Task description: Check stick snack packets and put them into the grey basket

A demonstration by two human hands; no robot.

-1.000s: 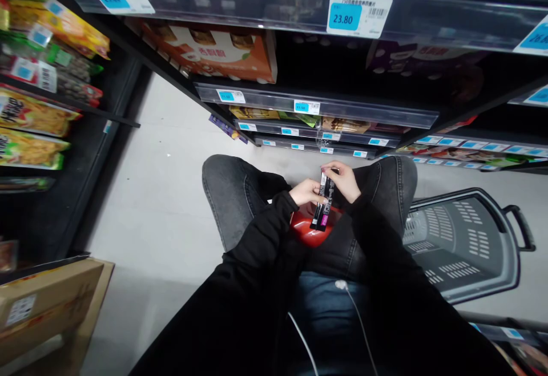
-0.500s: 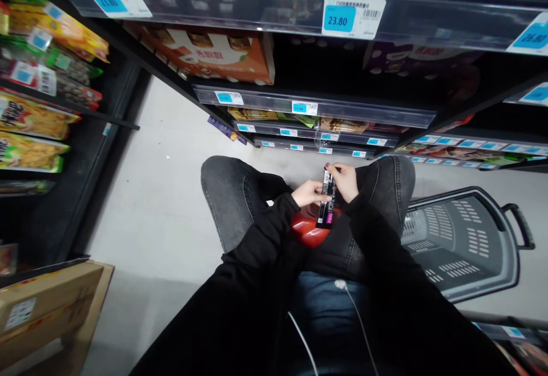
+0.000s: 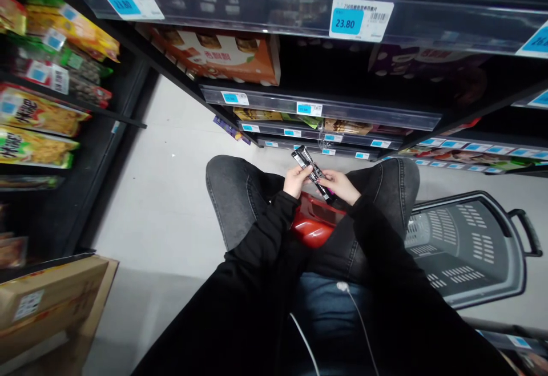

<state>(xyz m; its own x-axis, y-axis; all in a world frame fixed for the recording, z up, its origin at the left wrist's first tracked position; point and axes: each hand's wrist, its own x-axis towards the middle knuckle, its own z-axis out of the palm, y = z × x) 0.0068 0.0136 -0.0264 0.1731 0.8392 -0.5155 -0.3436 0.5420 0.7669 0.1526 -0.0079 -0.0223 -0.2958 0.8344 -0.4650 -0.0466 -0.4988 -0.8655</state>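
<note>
Both hands meet over the lap of a seated person in dark grey jeans, between the knees. The left hand [image 3: 297,179] has its grip pressed together around the middle of a few slim black packets [image 3: 309,169], which slant up and to the left, their upper ends fanned slightly apart above the fingers. The right hand [image 3: 340,185] pinches the lower end of the same packets, where a bit of pink print shows, its thumb and fingertips closed on them. Just below the hands a glossy red pouch [image 3: 314,226] lies on the thighs. To the right, on the pale floor, stands a grey shopping basket [image 3: 471,250] with a black handle. Ahead rise store shelves [image 3: 321,105] with blue price tags, an orange box [image 3: 222,56] on one of them.
</note>
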